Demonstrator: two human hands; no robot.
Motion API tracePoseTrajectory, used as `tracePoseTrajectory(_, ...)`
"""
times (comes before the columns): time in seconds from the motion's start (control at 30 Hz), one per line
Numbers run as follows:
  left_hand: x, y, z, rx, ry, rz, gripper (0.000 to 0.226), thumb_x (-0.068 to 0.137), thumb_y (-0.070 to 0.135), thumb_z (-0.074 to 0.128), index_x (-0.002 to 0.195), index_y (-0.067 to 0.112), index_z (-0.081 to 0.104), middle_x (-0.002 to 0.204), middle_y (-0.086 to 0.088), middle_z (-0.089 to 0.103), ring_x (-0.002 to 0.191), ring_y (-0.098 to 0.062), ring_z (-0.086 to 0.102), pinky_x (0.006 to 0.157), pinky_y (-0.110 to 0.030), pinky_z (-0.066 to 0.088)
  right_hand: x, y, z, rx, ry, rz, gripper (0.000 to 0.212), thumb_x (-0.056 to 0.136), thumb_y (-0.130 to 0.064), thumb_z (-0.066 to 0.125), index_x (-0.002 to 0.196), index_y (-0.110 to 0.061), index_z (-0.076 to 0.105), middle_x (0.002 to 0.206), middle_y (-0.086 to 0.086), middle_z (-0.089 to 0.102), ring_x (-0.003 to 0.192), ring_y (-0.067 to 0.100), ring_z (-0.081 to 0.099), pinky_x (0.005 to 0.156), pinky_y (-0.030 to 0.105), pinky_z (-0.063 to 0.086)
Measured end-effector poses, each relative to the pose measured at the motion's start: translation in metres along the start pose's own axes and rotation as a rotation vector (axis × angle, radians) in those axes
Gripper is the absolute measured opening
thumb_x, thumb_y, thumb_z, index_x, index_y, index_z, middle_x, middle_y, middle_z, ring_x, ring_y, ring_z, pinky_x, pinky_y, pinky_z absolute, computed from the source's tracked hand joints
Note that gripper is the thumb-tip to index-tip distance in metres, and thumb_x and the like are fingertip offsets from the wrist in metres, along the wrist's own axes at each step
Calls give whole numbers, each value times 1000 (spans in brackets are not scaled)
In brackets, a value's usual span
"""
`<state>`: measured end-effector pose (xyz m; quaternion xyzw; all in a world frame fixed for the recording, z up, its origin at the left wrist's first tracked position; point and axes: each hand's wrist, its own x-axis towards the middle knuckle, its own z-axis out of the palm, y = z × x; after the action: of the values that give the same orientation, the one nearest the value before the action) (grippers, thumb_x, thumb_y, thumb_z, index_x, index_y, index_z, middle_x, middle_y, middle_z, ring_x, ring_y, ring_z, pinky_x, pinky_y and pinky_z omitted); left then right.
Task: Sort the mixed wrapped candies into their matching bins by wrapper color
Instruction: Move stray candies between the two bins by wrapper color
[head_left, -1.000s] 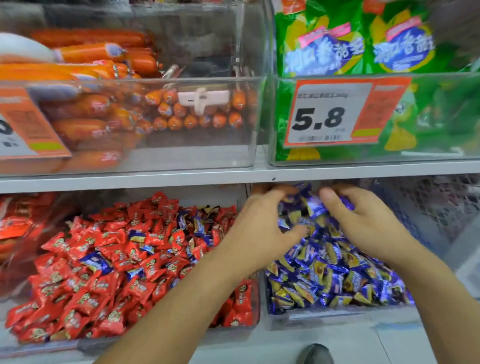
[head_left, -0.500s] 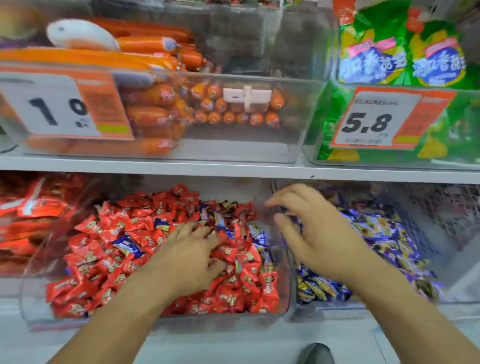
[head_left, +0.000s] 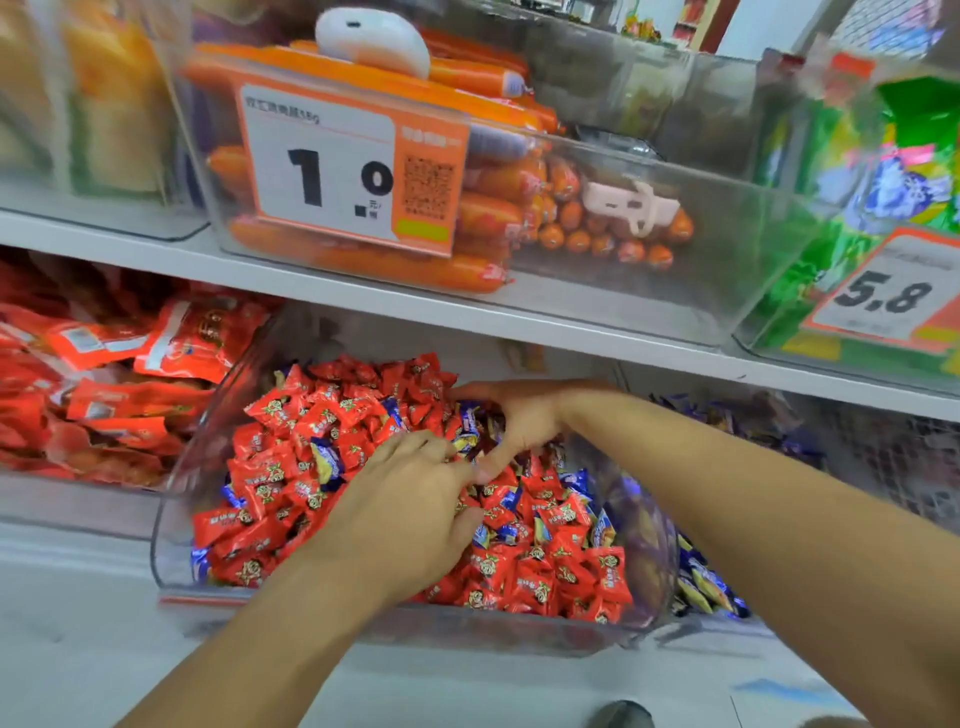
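Note:
A clear bin on the lower shelf holds a heap of red wrapped candies with blue wrapped candies mixed in. My left hand rests on the middle of the heap, fingers spread and bent onto the wrappers. My right hand reaches in from the right to the back of the same bin. Its fingers and thumb curl round a blue candy. To the right, a second bin of blue candies is mostly hidden behind my right forearm.
The shelf board hangs low over both bins. Above it stand clear bins of orange sausages and green packets. Red packets fill the bin on the left. A shoe tip shows on the floor.
My right hand has crossed from the blue bin into the back of the red bin and closed on a blue candy. My left hand slid forward on the heap. The view shifted left.

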<state>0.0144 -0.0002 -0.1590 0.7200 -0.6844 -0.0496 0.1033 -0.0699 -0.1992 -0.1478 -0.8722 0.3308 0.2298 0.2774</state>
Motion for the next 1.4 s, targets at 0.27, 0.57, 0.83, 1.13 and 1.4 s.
tracePoseTrajectory(0.27, -7, -9, -17, -61, 194, -154, 47, 90, 51, 46, 129, 26, 52, 124, 4, 51, 122, -21, 47, 100, -44, 38, -4, -16, 13, -103, -6, 7, 60, 72, -24, 85, 126, -14, 58, 114, 0, 67, 103, 20, 62, 94, 37, 52)
tracePoseTrajectory(0.57, -12, -7, -27, -328, 151, 4, 77, 79, 53, 67, 144, 36, 29, 130, 15, 39, 118, -8, 43, 99, -27, 38, -72, -29, 27, -69, 216, -215, 56, 72, -28, 79, 122, -33, 54, 113, -5, 66, 98, 14, 63, 90, 34, 52)
tracePoseTrajectory(0.83, -12, -13, -21, -303, 35, -26, 59, 78, 48, 73, 131, 38, 50, 125, 16, 55, 117, -4, 50, 91, -18, 38, -126, -14, 50, -16, 256, -196, 96, 68, -41, 87, 142, -55, 28, 147, -20, 43, 133, 3, 42, 109, 31, 39)
tracePoseTrajectory(1.13, -3, -19, -23, -335, 28, -48, 22, 80, 50, 73, 96, 36, 67, 100, 18, 57, 96, 0, 52, 87, -26, 43, -138, -5, 62, 61, 446, -153, 83, 77, -37, 83, 135, -54, 26, 132, -18, 57, 117, -2, 52, 89, 22, 41)
tracePoseTrajectory(1.4, -4, -9, -39, -459, 144, -136, 15, 93, 42, 57, 104, 36, 66, 95, 30, 61, 94, 12, 56, 77, -3, 38, -136, 12, 57, 105, 402, -163, 64, 91, -27, 68, 137, -56, 34, 141, -12, 55, 135, 2, 43, 106, 37, 46)
